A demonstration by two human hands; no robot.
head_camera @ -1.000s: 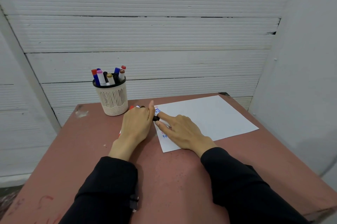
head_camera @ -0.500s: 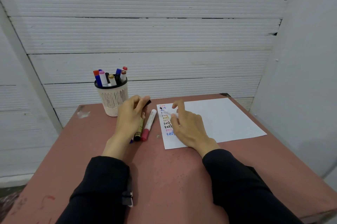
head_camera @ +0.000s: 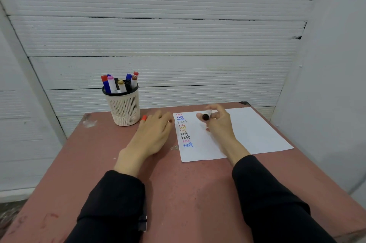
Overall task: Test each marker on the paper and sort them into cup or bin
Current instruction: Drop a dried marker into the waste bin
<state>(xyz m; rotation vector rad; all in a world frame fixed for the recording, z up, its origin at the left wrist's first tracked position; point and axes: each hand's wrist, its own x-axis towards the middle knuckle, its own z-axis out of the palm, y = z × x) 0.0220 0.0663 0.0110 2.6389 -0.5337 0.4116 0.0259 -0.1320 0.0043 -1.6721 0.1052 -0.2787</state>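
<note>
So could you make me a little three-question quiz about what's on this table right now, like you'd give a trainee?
1. True or false: the cup beside the paper has markers standing in it.
2. What does the right hand hold above the paper?
A. a marker
B. an eraser
C. a ruler
3. Fill in: the word written over and over down the sheet's left edge is ____.

Key:
1. True. Several capped markers stand in it.
2. A. Its grip is on a white marker with a dark end, while the left hand lies flat on the table.
3. test
</note>
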